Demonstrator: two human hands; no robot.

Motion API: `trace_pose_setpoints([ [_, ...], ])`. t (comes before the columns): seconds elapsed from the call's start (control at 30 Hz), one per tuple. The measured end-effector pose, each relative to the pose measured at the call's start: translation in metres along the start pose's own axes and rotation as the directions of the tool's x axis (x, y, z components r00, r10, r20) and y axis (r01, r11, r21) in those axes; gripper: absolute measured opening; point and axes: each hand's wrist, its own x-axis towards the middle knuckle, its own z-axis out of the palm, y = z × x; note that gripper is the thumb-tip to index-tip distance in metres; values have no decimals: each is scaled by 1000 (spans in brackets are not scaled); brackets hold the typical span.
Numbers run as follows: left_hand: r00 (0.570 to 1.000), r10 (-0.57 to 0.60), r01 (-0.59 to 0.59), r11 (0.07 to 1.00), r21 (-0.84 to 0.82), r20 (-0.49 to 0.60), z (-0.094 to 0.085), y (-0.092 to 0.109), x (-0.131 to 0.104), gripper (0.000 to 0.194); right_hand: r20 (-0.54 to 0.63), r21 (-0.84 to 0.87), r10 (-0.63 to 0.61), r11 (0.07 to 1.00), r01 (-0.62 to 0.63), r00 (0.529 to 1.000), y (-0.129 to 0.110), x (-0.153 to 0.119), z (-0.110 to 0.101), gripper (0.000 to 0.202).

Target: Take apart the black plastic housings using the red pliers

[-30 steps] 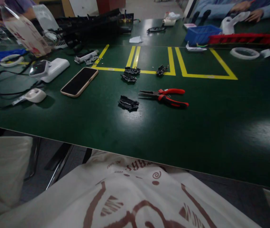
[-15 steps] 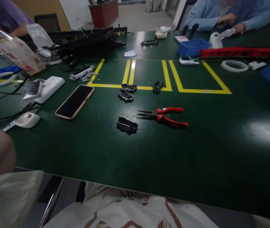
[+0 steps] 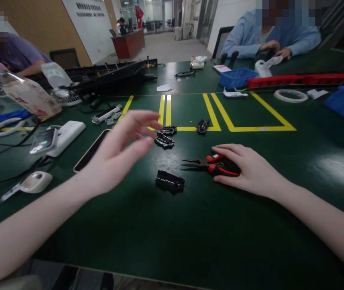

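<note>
Pliers point(image 3: 210, 166) lie flat on the green table point(image 3: 196, 233), right of the near black part point(image 3: 170, 182), red-and-black handles toward the right hand point(image 3: 226, 164), slim jaws parted and pointing left. Right hand: fingers and thumb part-open, straddling the handles, fingers on the far side, thumb on the near side. Can't tell how hard they press, but no tight grip shows. Left hand point(image 3: 152, 131): fingers loosely curled, wide gap to the thumb, holding nothing; looks raised above the table, partly covering the phone point(image 3: 90, 152). Its fingertips overlap the area by the two black pieces point(image 3: 165, 139); contact can't be told.

Handling the step well, my judgement: take both handles well back from the pivot, thumb against the near one, fingers wrapped round the far one, so the jaws can be worked without regripping. Handles are splayed, so a grip on just one would likely let the tool swing. Lift it clear before turning; the tips sit close to the near black part and could knock it. Left hand is best kept off the jaw line, free to steady a piece. Small black piece point(image 3: 202, 126) by the yellow tape point(image 3: 187, 129) is out of the way.
</note>
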Motion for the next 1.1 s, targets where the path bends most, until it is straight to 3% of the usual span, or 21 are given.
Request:
trace_pose_setpoints([
  [0.07, 985, -12, 6, 999, 36, 174, 15, -5, 3, 50, 12, -17, -5, 1000, 5, 1000, -4, 1, -2, 68],
  [0.13, 933, -56, 3, 989, 147, 356, 31, -9, 4, 65, 21, -35, -16, 999, 16, 1000, -8, 2, -2, 60],
  [0.2, 919, -58, -35, 974, 225, 391, 46, -14, 4, 78, 20, -55, -27, 998, 28, 999, -10, 2, -1, 55],
  [0.33, 926, -39, -81, 951, 300, 375, 63, -24, -2, 89, -20, -86, -43, 995, 42, 999, -10, -1, 2, 54],
  [0.47, 964, -70, -21, 941, 337, 256, 71, -30, -8, 99, -86, -102, -62, 993, 53, 994, -8, -2, 0, 49],
  [0.73, 964, -104, 71, 988, 138, 246, 71, -33, -8, 81, -225, -109, -144, 986, 122, 964, -6, -3, 1, 34],
  [0.87, 963, -48, 23, 995, 98, 263, 70, -35, -9, 78, -251, -155, -186, 976, 150, 950, -5, -3, 4, 31],
  [1.1, 957, 84, -123, 985, 123, 279, 73, -37, -6, 69, -246, -60, -190, 982, 181, 950, -14, 6, 10, 17],
])
